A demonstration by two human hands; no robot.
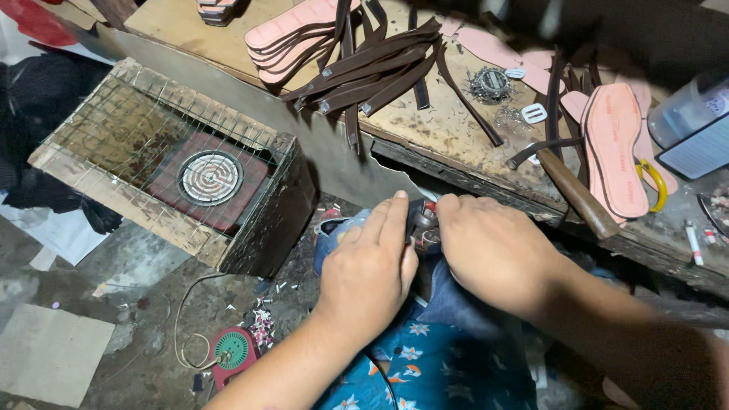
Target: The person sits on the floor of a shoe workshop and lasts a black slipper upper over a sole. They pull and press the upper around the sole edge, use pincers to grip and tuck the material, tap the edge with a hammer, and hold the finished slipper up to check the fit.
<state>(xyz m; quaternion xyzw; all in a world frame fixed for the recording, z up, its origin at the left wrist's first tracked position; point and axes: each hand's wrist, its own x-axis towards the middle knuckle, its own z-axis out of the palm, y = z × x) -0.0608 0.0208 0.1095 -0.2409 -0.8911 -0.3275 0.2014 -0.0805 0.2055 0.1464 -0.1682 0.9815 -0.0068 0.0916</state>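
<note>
Where the two hands meet over the person's lap, a small dark strap piece (pixel 422 225) with a metal fitting lies pinched between them; most of it is hidden by the fingers, so its full shape cannot be told. The left hand (pixel 370 267) lies flat over it, fingers extended, its grip pressing the piece from the left. The right hand (pixel 493 250) curls its fingers onto the same piece, grip clenched on it. Both hands sit just below the front edge of the bench (pixel 448 137).

On the bench:
- One bundle of dark brown straps (pixel 376 68), too overlapped to count exactly, at least eight.
- One stack of pink insoles (pixel 285 38) at upper left, about four layers.
- One pink insole (pixel 616 148) lying flat at right, with others partly beneath it.
- One wooden handle (pixel 577 193), reaching to the front edge.
- One yellow-handled scissors (pixel 654 182), partly hidden.
- Two metal buckles (pixel 533 114), near a round tin (pixel 492 82) of small metal parts.

On the floor, left of the hands, one wire-topped wooden box (pixel 163 163) holds one coil heater (pixel 210 177). One red round plug unit (pixel 231 351) lies near the left forearm.
</note>
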